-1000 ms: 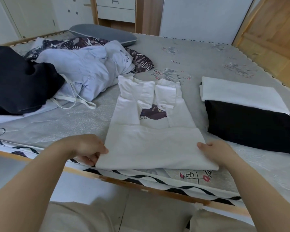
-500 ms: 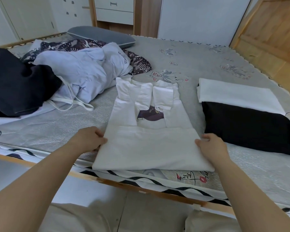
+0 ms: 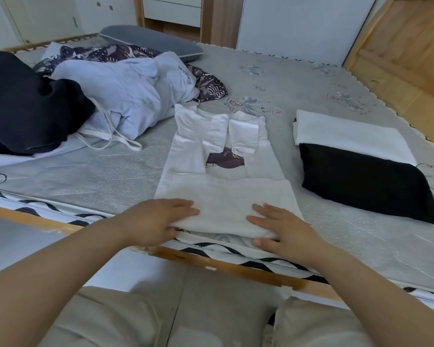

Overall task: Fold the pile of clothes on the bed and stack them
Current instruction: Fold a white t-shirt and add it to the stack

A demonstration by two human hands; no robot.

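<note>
**White shirt halfway through its fold at the near edge of the bed**

Folding is under way on the white shirt (image 3: pixel 223 176), which lies flat on the bed (image 3: pixel 336 91) just inside its near edge, sleeves turned in over the chest print so the body forms a narrow rectangle. The lower part is already doubled up toward the middle, which shortens the garment for one more fold.

The left hand (image 3: pixel 158 221) holds the near left corner of the doubled hem: its fingers (image 3: pixel 183 205) lie nearly straight on top of the cloth while the thumb tucks under the edge, a grip that looks set to lift the layers together. The right hand (image 3: pixel 281 229) mirrors it at the near right corner, fingers spread on top and thumb at the edge below. Taking both corners at once should keep the hem square as it travels.

To the right, well apart from the shirt, a folded black garment (image 3: pixel 366 181) lies partly over a folded white one (image 3: pixel 348 134); this seems to be the stack where the shirt belongs. At the far left sits the unfolded pile: a pale blue garment (image 3: pixel 125 96), a dark garment (image 3: pixel 23 103) and a patterned piece (image 3: pixel 206 83), with a grey pillow (image 3: pixel 148 42) behind. Much of the task therefore remains.
</note>
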